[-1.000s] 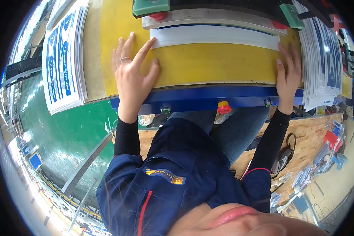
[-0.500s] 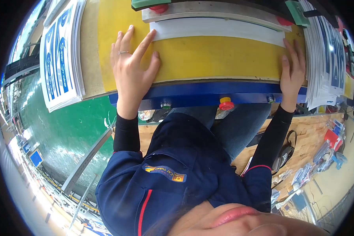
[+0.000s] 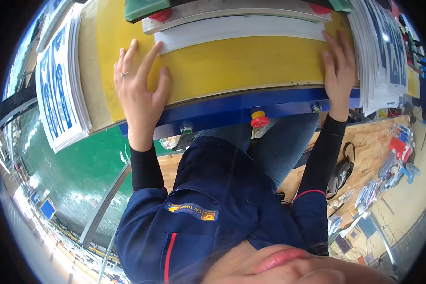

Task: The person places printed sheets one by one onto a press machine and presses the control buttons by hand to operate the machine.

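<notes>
A white sheet [image 3: 241, 31] lies on the yellow work surface [image 3: 241, 64], its far side running under a long metal bar [image 3: 236, 14]. My left hand [image 3: 141, 92] rests palm down at the sheet's left end, fingers spread, the index fingertip touching its corner. At the opposite end, my right hand [image 3: 340, 73] lies with fingers stretched out and the thumb apart, fingertips at the sheet's right edge. Neither hand grips anything.
Printed sheets are stacked at the left [image 3: 61, 90], and another pile [image 3: 378, 57] stands at the right. Along the blue front rail [image 3: 217, 111] sit a red push button [image 3: 260, 121] and green-ringed buttons [image 3: 186, 128]. Red knobs [image 3: 160, 15] flank the bar.
The whole view has shifted, moving table and hands leftward in the picture. Both hands keep about the same places at the sheet's ends, and the sheet stays under the bar.
</notes>
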### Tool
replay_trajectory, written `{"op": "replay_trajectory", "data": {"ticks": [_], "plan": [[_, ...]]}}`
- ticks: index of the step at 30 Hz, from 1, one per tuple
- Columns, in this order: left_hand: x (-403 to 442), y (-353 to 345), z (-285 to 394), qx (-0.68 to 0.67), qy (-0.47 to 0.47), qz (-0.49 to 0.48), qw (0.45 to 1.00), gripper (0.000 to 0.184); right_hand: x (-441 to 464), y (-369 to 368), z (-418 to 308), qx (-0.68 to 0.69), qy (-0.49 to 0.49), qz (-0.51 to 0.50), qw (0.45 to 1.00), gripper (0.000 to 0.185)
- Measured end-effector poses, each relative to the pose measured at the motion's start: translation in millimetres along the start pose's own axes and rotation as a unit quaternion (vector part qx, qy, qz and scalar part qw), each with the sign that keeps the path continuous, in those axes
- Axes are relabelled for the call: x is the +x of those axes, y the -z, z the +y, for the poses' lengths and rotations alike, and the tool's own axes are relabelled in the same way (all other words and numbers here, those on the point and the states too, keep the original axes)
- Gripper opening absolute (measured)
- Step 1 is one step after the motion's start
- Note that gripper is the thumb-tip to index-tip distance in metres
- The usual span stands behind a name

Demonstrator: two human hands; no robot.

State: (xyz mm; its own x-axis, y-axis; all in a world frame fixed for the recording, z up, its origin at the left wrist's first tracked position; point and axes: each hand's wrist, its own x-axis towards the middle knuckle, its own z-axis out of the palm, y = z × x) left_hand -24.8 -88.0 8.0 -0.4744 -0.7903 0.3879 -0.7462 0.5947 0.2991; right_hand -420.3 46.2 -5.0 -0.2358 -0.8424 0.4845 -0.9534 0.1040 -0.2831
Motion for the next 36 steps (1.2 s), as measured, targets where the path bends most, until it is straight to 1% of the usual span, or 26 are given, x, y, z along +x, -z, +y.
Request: {"op": "replay_trajectory", "data": {"ticks": [4, 13, 28, 36], "plan": [[0.5, 1.1, 0.6, 0.005, 0.003, -0.003, 1.000, 0.043, 0.8, 0.0, -0.8, 0.004, 0.008, 0.007, 1.000, 0.038], [-0.5, 0.2, -1.1, 0.013, 0.004, -0.005, 1.000, 0.041, -1.3, -2.3, 1.3, 0.011, -0.014, 0.013, 1.000, 0.037], [-0.3, 0.4, -0.8, 0.015, 0.007, -0.002, 1.000, 0.039, 0.4, -1.5, -0.4, 0.029, -0.014, 0.018, 0.999, 0.035], [-1.0, -1.2, -2.0, 0.025, 0.002, -0.001, 1.000, 0.038, -0.5, -2.5, 0.1, 0.012, -0.015, 0.019, 1.000, 0.035]]}}
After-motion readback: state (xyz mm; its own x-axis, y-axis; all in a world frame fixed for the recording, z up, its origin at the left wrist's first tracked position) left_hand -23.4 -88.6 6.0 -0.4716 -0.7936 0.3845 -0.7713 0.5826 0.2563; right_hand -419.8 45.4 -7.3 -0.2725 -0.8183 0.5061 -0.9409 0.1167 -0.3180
